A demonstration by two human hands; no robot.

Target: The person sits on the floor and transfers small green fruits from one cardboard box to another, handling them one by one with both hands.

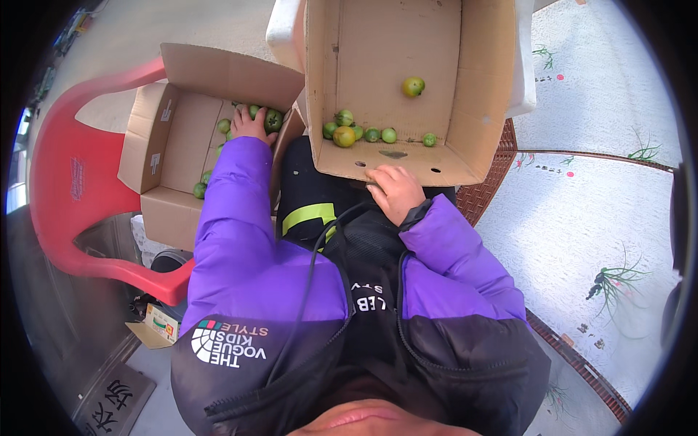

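Observation:
My left hand reaches into a smaller cardboard box at the left. Its fingers are apart over several green tomatoes in the far right corner. Whether it grips one is hidden under the palm. My right hand is at the near rim of a larger cardboard box, with the rim between thumb and fingers. Along this box's near wall lie several small green tomatoes and a yellowish one. Another yellow-green tomato sits farther back, on its own.
A red plastic chair holds the smaller box. White foam shows behind the larger box. White patterned panels with brown woven edging fill the right side. A black cable hangs down my front. An opened small carton lies lower left.

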